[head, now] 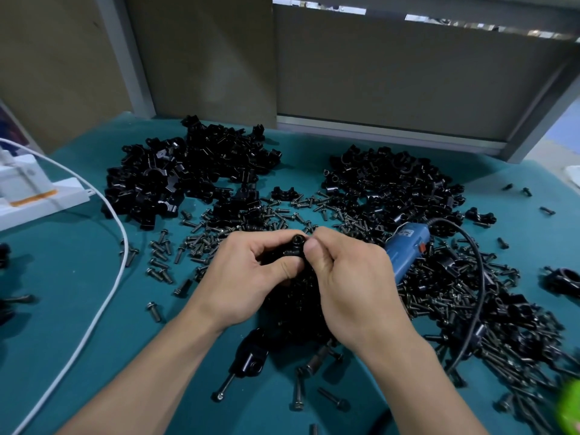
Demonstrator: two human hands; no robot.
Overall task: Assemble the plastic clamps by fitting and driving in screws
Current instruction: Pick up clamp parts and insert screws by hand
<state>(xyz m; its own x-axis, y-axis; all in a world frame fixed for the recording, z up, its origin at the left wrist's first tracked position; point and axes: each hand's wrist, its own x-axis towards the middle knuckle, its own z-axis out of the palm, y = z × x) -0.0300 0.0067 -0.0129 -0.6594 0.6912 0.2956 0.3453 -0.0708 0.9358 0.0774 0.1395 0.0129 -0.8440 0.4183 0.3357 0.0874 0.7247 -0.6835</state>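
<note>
Two-handed fitting step, near the middle of the teal table (pixel 78 277): left hand (pixel 251 271) and right hand (pixel 348 277) pinching one black plastic clamp (pixel 296 246) over loose screws (pixel 204 243), apparently seating a screw; next, probably reaching for the blue electric screwdriver (pixel 406 246).

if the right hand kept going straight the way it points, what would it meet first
The black clamp that the right hand pinches, with the left hand gripping it from the other side; depth beyond is unclear.
</note>
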